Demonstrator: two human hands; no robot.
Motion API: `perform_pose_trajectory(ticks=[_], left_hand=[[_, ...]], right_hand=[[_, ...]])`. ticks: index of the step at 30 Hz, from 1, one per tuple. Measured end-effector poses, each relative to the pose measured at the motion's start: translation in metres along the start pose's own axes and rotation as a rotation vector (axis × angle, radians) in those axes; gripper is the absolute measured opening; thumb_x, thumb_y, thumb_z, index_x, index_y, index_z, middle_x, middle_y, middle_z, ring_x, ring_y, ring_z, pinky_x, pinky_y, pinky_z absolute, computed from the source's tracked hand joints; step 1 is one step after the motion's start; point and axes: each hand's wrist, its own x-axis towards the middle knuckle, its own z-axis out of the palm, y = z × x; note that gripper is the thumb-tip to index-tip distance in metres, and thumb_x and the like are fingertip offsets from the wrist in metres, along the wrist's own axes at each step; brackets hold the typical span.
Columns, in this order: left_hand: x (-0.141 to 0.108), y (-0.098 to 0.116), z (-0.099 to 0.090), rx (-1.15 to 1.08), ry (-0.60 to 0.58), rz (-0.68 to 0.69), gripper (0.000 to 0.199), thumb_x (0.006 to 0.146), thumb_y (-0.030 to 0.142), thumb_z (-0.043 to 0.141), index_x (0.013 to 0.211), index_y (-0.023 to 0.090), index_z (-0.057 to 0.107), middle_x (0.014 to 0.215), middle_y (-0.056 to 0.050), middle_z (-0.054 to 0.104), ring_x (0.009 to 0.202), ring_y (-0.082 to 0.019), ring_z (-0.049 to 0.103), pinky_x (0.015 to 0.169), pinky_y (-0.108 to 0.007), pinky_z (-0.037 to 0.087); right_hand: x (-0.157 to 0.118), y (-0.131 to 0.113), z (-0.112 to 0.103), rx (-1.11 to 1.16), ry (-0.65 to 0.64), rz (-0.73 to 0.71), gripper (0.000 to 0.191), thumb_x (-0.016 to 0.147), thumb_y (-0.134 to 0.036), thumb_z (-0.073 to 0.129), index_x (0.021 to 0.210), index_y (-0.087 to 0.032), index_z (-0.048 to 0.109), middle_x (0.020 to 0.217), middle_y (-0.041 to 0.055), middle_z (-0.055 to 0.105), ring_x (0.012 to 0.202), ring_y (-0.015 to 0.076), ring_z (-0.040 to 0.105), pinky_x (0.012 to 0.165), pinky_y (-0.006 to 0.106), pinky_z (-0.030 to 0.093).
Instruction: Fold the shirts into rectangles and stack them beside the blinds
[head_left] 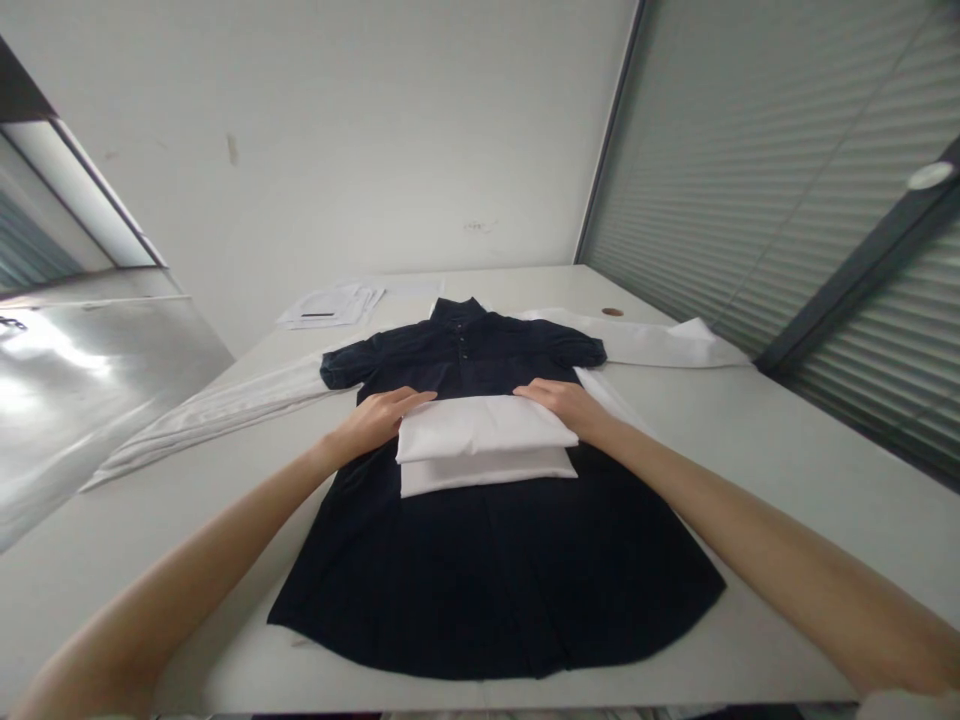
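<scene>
A dark short-sleeved shirt (480, 570) lies flat, front up, with its collar pointing away from me. On its middle rests a folded white cloth (484, 428) in stacked layers. My left hand (386, 412) is at the cloth's far left corner, its fingers closed on the folded edge. At the far right corner, my right hand (559, 402) has its fingers together on the same edge; its thumb is hard to make out. White long-sleeved fabric stretches out from under the dark shirt, with one sleeve (217, 410) to the left and another (667, 343) to the right.
The white table (817, 480) meets a wall at its far side. Papers with a dark pen-like item (318, 316) lie at the back left. A round brown hole (613, 312) shows at the back right. Window blinds (720, 150) run along the right side.
</scene>
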Motion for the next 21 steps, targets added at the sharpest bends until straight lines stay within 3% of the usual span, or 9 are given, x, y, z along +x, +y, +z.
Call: perform_pose_trajectory(ticks=[4,7,11,16,21], left_hand=[[0.005,-0.006,0.0,-0.047,-0.031,0.033,0.053,0.098,0.012,0.039,0.149,0.025,0.042,0.115,-0.01,0.064,0.102,-0.02,0.066,0.087,-0.031,0.054],[0.009,-0.015,0.001,-0.056,-0.091,0.043,0.058,0.097,0.011,0.042,0.152,0.028,0.038,0.116,-0.009,0.064,0.101,-0.019,0.066,0.087,-0.03,0.054],[0.009,-0.026,0.005,-0.062,-0.151,0.078,0.052,0.099,0.013,0.041,0.148,0.028,0.045,0.116,-0.007,0.067,0.1,-0.018,0.068,0.088,-0.029,0.054],[0.005,-0.03,0.015,0.003,-0.079,0.096,0.046,0.1,0.014,0.038,0.141,0.027,0.054,0.116,-0.007,0.068,0.095,-0.016,0.069,0.082,-0.026,0.055],[0.004,-0.027,0.012,0.038,-0.079,0.111,0.048,0.097,0.011,0.039,0.142,0.023,0.054,0.125,-0.009,0.066,0.107,-0.02,0.066,0.091,-0.034,0.054]], right_hand=[[0.003,0.015,0.009,0.152,0.022,0.006,0.047,0.095,-0.019,0.046,0.141,-0.024,0.052,0.118,0.0094,0.065,0.101,0.0232,0.068,0.087,0.034,0.053],[0.004,0.021,0.014,0.211,0.04,-0.019,0.045,0.097,-0.021,0.043,0.141,-0.022,0.053,0.117,0.0108,0.065,0.103,0.024,0.067,0.092,0.038,0.052],[0.005,0.026,0.018,0.215,0.029,-0.045,0.043,0.099,-0.021,0.039,0.138,-0.022,0.057,0.112,0.011,0.067,0.1,0.0233,0.066,0.093,0.04,0.052],[0.002,0.024,0.02,-0.003,-0.02,-0.076,0.049,0.098,-0.016,0.038,0.145,-0.021,0.051,0.107,0.0121,0.063,0.085,0.0213,0.066,0.081,0.036,0.055],[0.002,0.016,0.012,-0.203,-0.078,-0.1,0.05,0.097,-0.01,0.036,0.144,-0.018,0.052,0.104,0.0131,0.064,0.092,0.0235,0.065,0.08,0.036,0.054]])
